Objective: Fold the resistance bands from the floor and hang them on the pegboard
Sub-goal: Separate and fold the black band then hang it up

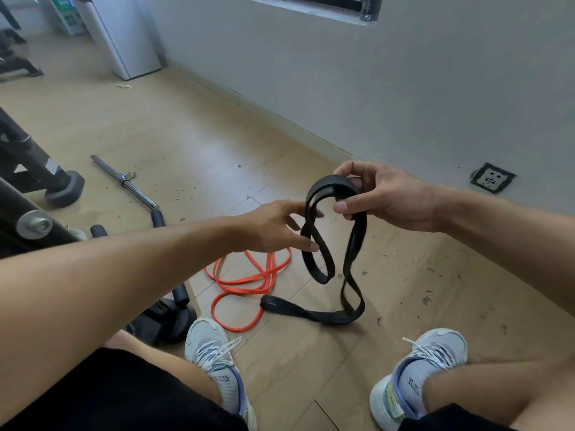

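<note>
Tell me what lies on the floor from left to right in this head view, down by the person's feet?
Metal bar → orange band → black band, trailing on the floor from the right hand → wall socket.

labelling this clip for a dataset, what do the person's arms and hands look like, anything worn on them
Both forearms are bare, with no sleeves in view. The left hand and the right hand wear no gloves, and no rings, watch or wristband show on either. Fingernails look short and unpainted. No markings are visible on the arms.
</note>
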{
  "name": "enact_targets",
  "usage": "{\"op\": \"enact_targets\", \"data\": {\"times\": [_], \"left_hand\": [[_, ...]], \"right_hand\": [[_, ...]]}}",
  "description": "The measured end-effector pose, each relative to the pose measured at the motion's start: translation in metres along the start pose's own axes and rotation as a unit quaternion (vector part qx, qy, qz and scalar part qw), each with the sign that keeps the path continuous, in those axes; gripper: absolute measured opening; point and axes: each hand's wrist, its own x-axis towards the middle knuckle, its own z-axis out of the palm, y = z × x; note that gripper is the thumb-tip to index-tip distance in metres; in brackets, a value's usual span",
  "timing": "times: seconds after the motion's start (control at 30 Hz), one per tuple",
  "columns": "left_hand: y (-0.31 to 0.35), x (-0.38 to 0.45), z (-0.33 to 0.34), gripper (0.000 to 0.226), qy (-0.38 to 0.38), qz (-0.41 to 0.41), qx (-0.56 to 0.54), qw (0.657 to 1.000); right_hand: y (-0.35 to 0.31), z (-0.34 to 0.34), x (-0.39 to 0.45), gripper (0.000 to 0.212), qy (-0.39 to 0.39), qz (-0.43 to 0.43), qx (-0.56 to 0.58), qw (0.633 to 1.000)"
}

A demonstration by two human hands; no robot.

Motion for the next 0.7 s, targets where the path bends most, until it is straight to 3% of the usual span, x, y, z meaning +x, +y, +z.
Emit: {"op": "enact_targets", "data": {"times": [0.13, 0.43, 0.7], "left_hand": [[-0.004, 0.001, -0.002, 0.016, 0.02, 0.002, -0.028, 0.999], [-0.01, 0.002, -0.012, 0.021, -0.013, -0.019, -0.189, 0.982], [-0.004, -0.002, -0.011, 0.021, 0.013, 0.005, -0.095, 0.995]], "right_hand": [[0.004, -0.007, -0.001, 0.042, 0.038, 0.008, -0.041, 0.998], [0.027, -0.029, -0.003, 0.019, 0.115, 0.038, -0.24, 0.963], [0.026, -0.017, -0.007, 0.021, 0.018, 0.106, -0.246, 0.963]]}}
